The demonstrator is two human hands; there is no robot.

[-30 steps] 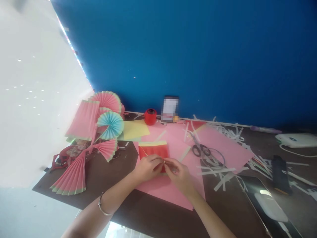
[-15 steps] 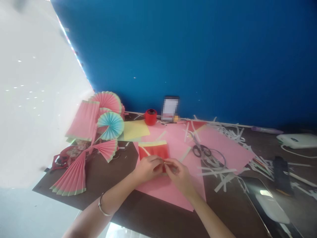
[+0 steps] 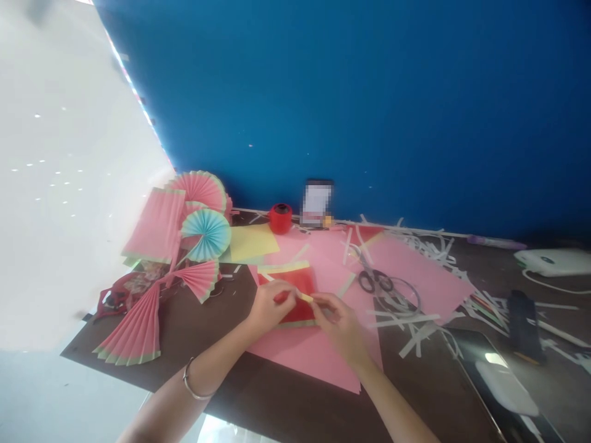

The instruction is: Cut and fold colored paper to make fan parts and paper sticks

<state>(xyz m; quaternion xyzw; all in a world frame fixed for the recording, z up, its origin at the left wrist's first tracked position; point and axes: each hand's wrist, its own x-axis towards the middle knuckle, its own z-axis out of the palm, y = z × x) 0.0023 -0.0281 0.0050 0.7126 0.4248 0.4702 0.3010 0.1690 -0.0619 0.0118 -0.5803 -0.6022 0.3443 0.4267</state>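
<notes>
A narrow pale yellow strip (image 3: 305, 298) is stretched between my two hands. My left hand (image 3: 273, 303) pinches it between thumb and fingers, and a pale end shows beyond that hand at the upper left. At the strip's other end, the fingertips of my right hand (image 3: 333, 315) are closed on it. Just beneath lies a red sheet (image 3: 295, 317) with a yellow band on its far edge and a greenish one on its near edge. My left hand covers part of this sheet. Large pink paper (image 3: 318, 363) lies under the sheet.
Pleated paper fans (image 3: 159, 227) stand at the left. Behind are a yellow sheet (image 3: 253, 242), a red round object (image 3: 280, 219) and a propped, blurred-out screen (image 3: 316, 203). Scissors (image 3: 375, 281), scattered white strips (image 3: 418, 329) and a dark glossy tablet-like slab (image 3: 480, 363) are rightward.
My hands have drawn slightly apart, and the yellow strip now shows between them. My left hand has shifted up and left, uncovering more of the red sheet's near edge.
</notes>
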